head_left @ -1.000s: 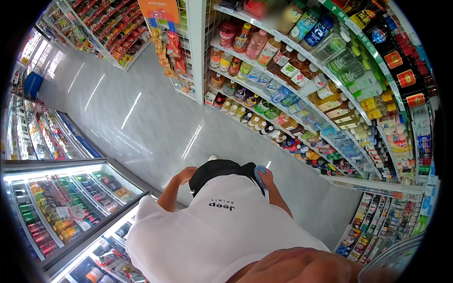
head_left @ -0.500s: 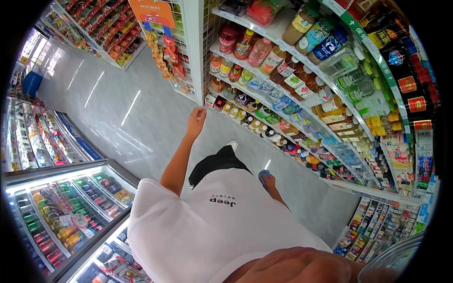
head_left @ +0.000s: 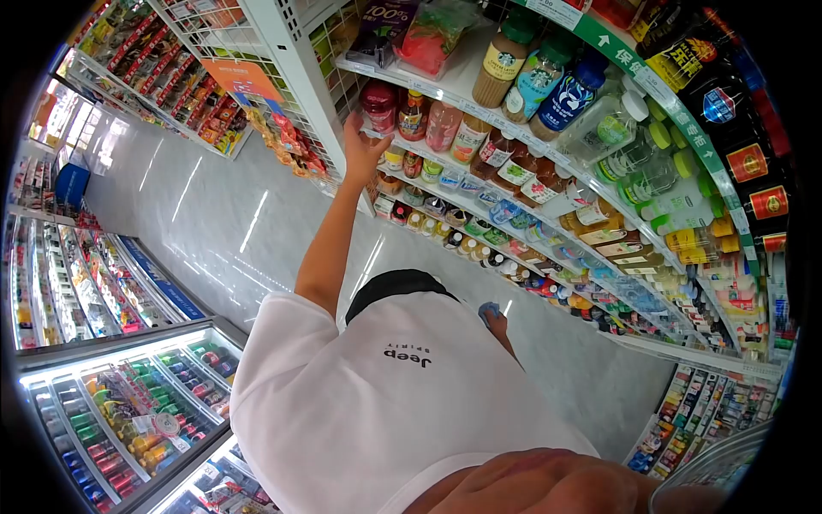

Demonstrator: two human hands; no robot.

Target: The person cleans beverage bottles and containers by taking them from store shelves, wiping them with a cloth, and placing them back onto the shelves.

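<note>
The left hand [head_left: 363,150] is up at a white metal shelf [head_left: 424,152] full of drinks. Its fingers are spread, with the thumb well apart from the rest. A dark red, round jar [head_left: 378,104] stands on the shelf just past the fingertips. I cannot tell if the fingers touch it or the shelf edge.

Right of those fingers, on the same shelf, is a dark bottle with an orange and red label [head_left: 412,116], and then a pale pink plastic bottle [head_left: 443,126]. Left of the fingers is a thick white metal post [head_left: 295,77]. Higher up than the fingers, on the next shelf, are a dark purple box [head_left: 383,30] and a see-through bag with something red in it [head_left: 432,38].

The right hand [head_left: 497,324] hangs low by the body. Its fingers look curled around a crumpled blue cloth [head_left: 488,310], but each finger is too small to see well. The cloth is well apart from the left fingers.

So the reach to the shelf looks done. The left hand has no jar in its grip, and the red jar is in its row. The cloth is not on the shelf.
</note>
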